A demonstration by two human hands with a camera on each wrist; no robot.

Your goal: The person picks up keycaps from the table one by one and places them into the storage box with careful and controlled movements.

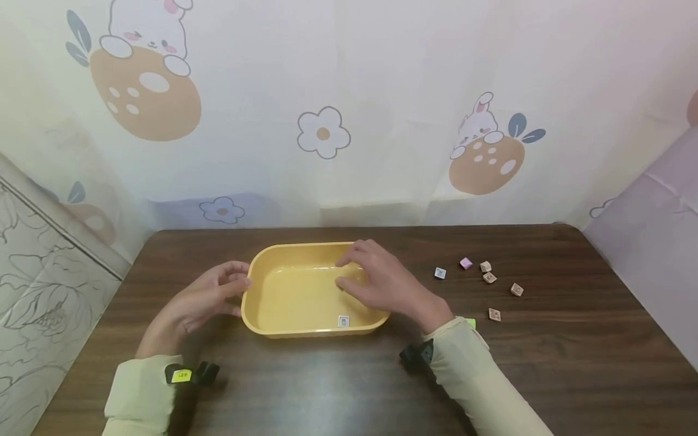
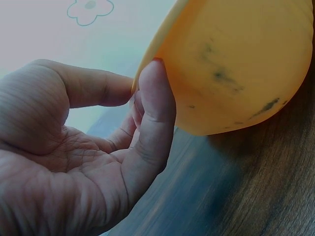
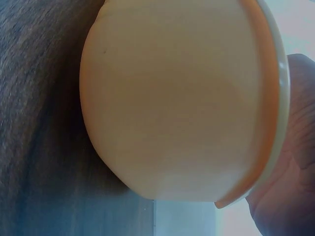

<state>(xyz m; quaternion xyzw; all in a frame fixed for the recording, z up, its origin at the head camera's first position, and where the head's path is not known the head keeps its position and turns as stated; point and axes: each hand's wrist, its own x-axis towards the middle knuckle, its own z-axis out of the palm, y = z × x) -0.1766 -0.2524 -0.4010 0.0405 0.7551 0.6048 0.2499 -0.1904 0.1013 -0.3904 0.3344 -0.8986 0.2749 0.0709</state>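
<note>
A shallow yellow plastic basin [image 1: 305, 332] with rounded corners sits on the dark wooden table. At its left end my left hand [image 1: 209, 295] pinches the rim between thumb and fingers; the left wrist view shows the outer wall [image 2: 236, 64] with dark smudges. My right hand [image 1: 384, 281] reaches over the right end of the basin, thumb and index finger apart, with nothing visible between them. From the right wrist the basin's outer wall [image 3: 172, 98] hides most of that hand. One small white cube [image 1: 343, 321] with a printed face lies inside, near the front wall.
Right of the basin, several small cubes lie scattered: a white one [image 1: 440, 274], a purple one [image 1: 465, 263] and beige ones [image 1: 517, 290]. A bright green piece [image 1: 471, 323] is partly hidden by the right sleeve. A patterned curtain [image 1: 382, 169] hangs behind the table.
</note>
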